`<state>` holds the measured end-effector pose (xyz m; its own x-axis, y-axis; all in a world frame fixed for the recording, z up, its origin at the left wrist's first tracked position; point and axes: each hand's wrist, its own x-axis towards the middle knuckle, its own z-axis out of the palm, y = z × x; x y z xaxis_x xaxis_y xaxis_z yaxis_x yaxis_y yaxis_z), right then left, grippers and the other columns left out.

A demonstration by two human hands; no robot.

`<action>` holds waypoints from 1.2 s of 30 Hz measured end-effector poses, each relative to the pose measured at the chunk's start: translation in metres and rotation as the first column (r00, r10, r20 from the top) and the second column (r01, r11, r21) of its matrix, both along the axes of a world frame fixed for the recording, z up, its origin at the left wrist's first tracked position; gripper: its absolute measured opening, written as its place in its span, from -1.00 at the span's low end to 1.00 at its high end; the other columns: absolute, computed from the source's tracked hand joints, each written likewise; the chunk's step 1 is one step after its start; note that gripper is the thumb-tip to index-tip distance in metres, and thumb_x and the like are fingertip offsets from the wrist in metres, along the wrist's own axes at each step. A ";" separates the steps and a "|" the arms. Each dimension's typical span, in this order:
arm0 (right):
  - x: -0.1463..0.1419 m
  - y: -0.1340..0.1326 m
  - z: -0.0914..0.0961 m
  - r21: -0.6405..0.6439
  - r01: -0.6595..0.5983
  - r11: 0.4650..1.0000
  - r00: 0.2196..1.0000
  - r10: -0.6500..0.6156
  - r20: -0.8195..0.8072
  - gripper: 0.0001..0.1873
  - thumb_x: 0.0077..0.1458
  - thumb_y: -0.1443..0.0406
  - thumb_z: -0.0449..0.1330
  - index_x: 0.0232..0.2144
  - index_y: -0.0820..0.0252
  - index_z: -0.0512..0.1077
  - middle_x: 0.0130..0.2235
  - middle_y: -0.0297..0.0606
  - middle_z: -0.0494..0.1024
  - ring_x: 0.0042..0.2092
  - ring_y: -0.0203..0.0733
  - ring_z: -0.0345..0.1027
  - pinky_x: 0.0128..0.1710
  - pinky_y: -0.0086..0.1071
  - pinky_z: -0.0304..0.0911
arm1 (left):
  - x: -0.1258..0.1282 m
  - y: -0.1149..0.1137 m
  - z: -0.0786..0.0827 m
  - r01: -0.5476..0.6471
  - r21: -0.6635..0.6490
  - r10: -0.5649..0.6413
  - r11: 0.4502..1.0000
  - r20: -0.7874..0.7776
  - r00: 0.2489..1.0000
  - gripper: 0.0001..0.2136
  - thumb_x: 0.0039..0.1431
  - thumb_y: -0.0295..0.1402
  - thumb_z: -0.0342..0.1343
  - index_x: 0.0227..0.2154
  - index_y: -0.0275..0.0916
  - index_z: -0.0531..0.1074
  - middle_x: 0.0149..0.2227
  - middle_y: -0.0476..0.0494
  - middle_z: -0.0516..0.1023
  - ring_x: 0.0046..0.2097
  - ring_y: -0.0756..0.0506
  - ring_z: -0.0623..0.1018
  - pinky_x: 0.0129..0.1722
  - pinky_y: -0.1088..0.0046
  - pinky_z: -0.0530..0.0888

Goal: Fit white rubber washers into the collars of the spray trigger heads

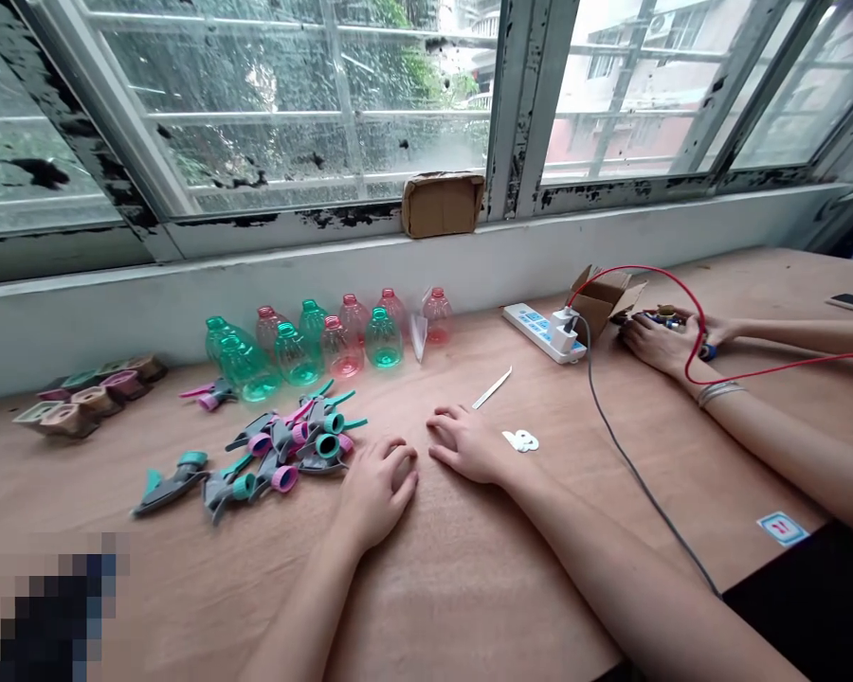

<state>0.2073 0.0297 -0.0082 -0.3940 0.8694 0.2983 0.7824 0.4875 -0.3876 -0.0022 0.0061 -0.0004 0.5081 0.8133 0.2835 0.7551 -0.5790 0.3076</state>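
Bottles (299, 360) behind spray heads (282, 438) on the table (426, 597)
Over there, right of both, lies a power strip (531, 328), a carton (598, 308) beside it

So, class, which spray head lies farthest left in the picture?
The gray spray head with a teal collar, at the group's front left; every other one lies further right.

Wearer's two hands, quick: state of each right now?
Left hand: open, loosely curled on the table, nothing visibly held.
Right hand: open, fingers slightly bent, nothing visibly held.

Left hand (376, 488) and right hand (469, 445) both bare; forearms (313, 597) slender, uncovered.
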 end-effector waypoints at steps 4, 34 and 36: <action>0.000 0.000 0.000 -0.007 0.001 1.000 1.000 -0.001 0.000 -0.59 0.14 0.13 0.17 0.00 0.17 0.41 0.07 -0.11 0.38 0.10 -0.03 0.17 0.12 -0.18 0.12 | 0.000 0.000 0.001 -0.005 -0.003 0.005 1.000 0.005 1.000 -0.79 0.17 -0.32 0.04 -0.14 -0.13 0.46 0.00 -0.15 0.44 0.00 -0.19 0.43 0.03 0.18 0.36; 0.003 0.001 -0.006 -0.037 -0.008 0.999 0.999 0.006 -0.040 -0.58 0.12 0.14 0.18 0.02 0.15 0.41 0.09 -0.12 0.36 0.13 -0.02 0.15 0.15 -0.13 0.10 | 0.000 -0.002 -0.001 -0.003 -0.015 0.003 1.000 0.020 1.000 -0.80 0.15 -0.35 0.06 -0.16 -0.12 0.46 -0.01 -0.13 0.44 0.02 -0.19 0.42 0.04 0.18 0.34; 0.004 0.001 -0.007 -0.037 -0.008 0.999 0.999 0.006 -0.043 -0.58 0.12 0.15 0.19 0.01 0.14 0.41 0.09 -0.12 0.36 0.13 -0.02 0.14 0.15 -0.13 0.10 | 0.000 -0.002 -0.002 -0.001 -0.007 0.001 1.000 0.024 1.000 -0.80 0.15 -0.35 0.06 -0.16 -0.13 0.46 -0.02 -0.14 0.44 0.01 -0.18 0.42 0.04 0.18 0.34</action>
